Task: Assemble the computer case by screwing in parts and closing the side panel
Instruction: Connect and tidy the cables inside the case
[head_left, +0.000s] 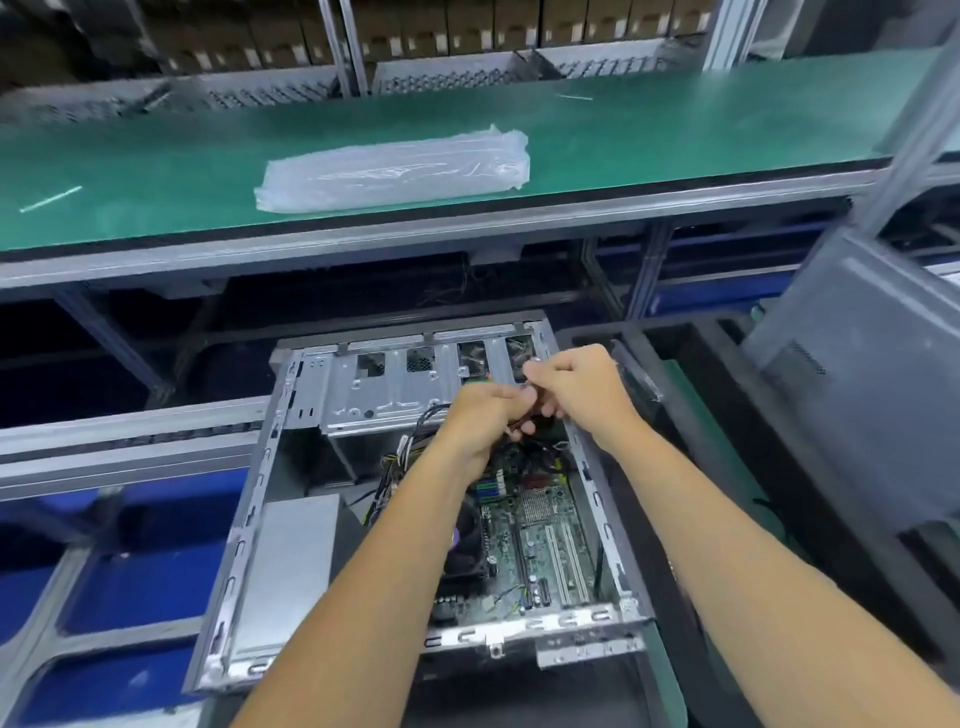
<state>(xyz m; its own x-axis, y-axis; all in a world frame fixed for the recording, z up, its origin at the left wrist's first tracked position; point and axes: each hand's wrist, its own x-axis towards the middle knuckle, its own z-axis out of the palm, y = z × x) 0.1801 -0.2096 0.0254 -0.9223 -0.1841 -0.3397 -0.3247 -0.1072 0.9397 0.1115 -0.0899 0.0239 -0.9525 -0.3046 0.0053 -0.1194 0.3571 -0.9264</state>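
Inside the open computer case, left hand and right hand meet, seemingly pinching a cable.

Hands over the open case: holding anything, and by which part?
Both the left hand and right hand are curled around thin wires above the motherboard. Which hand grips which part cannot be told; fingers hide it.

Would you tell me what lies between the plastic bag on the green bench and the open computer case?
In the head view, only the bench's metal edge rail and the dark gap beneath it.
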